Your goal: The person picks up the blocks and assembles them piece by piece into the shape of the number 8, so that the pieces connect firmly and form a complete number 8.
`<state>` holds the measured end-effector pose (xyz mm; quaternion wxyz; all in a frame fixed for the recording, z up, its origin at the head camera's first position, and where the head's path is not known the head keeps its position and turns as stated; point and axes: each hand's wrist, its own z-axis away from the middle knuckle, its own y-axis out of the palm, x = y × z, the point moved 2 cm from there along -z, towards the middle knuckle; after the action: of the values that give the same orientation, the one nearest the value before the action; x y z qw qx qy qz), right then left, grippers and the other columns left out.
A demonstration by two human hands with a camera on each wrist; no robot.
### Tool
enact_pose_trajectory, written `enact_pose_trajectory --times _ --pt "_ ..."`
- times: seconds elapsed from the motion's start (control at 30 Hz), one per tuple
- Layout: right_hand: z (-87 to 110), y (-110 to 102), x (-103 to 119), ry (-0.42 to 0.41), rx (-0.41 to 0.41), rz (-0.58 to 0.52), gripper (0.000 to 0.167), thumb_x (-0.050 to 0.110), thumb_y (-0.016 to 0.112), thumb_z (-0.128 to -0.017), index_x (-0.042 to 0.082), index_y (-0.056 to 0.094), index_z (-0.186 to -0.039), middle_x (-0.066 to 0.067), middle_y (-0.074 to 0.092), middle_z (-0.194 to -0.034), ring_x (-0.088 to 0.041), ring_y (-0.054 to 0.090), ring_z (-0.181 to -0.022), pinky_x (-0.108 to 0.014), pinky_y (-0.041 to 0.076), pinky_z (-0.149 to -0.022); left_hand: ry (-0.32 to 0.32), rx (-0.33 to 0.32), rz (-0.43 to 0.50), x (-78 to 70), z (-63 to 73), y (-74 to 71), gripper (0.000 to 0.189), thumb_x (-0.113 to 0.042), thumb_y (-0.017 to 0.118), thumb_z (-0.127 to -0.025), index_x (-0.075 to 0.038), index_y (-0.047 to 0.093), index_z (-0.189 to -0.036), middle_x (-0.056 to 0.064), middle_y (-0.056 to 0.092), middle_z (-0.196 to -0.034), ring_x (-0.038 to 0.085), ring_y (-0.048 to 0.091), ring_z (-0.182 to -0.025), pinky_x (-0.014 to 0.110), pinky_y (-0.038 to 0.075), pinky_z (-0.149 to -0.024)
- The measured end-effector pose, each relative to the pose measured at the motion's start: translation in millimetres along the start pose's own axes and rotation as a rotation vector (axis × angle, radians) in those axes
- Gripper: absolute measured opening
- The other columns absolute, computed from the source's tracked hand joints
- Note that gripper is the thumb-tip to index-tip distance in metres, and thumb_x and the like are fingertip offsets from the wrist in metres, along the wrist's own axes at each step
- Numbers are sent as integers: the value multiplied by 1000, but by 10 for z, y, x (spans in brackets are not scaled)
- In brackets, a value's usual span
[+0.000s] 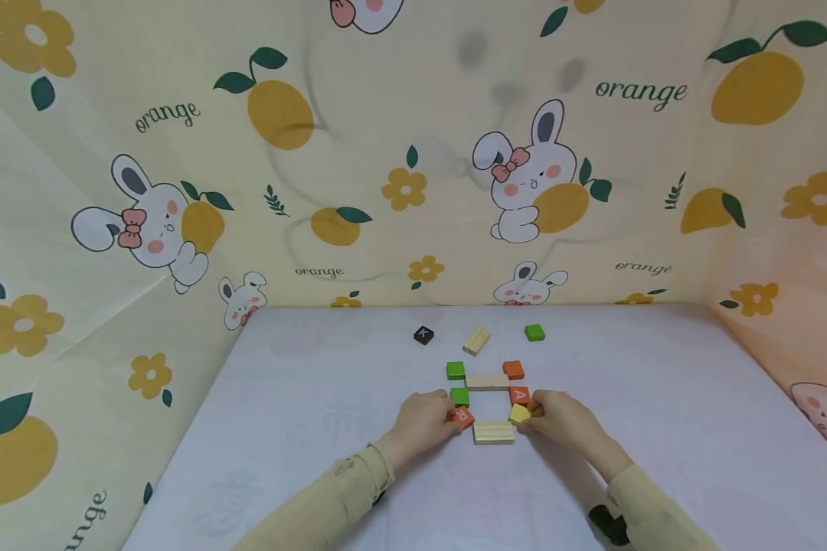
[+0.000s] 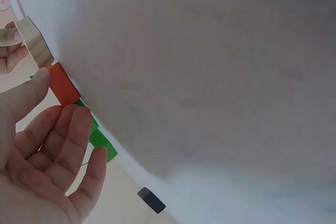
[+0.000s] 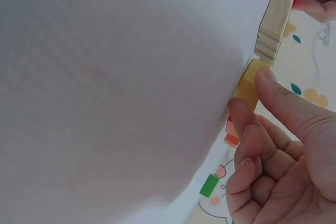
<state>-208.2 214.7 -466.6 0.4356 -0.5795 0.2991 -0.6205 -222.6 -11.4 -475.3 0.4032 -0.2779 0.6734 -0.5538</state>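
My left hand (image 1: 419,422) pinches an orange-red letter block (image 1: 462,417) between thumb and fingers, down at the tabletop. A yellow block (image 1: 519,415) is pinched by my right hand (image 1: 569,419); the right wrist view shows the thumb on one side and the index finger on the other. Between the two hands lies a grooved wooden block (image 1: 493,434). Just beyond the left hand's block sits a green block (image 1: 459,396), and behind the yellow one is an orange-red block marked A (image 1: 520,394).
A plain wooden plank (image 1: 487,382) lies across, with another green block (image 1: 455,370) and an orange block (image 1: 513,370) at its ends. Farther back are a black block marked K (image 1: 423,334), a wooden block (image 1: 476,341) and a green block (image 1: 534,332). A patterned cloth wall stands behind the table.
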Motion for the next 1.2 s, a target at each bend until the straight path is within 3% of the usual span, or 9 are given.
enact_pose_trajectory --times 0.53,0.83,1.2 --pt "-3 28 -8 18 13 -16 28 23 77 -73 5 64 -88 0 61 -75 -12 49 -67 -28 43 -62 29 -31 -30 -59 -11 4 22 -35 72 -78 -13 69 -80 -9 55 -69 2 42 -54 19 33 -55" --pt "46 26 42 11 -11 92 25 25 76 -74 8 62 -85 1 58 -69 -13 47 -62 -27 38 -56 34 -40 -38 -82 -13 -10 22 -35 72 -78 -13 70 -82 -8 59 -72 2 43 -55 20 35 -56" --pt "81 30 50 -17 -33 108 24 26 75 -76 9 61 -86 1 59 -68 -11 48 -59 -26 38 -53 16 -27 -32 -76 -17 -12 23 -36 73 -77 -14 70 -83 -8 58 -71 2 44 -56 19 35 -55"
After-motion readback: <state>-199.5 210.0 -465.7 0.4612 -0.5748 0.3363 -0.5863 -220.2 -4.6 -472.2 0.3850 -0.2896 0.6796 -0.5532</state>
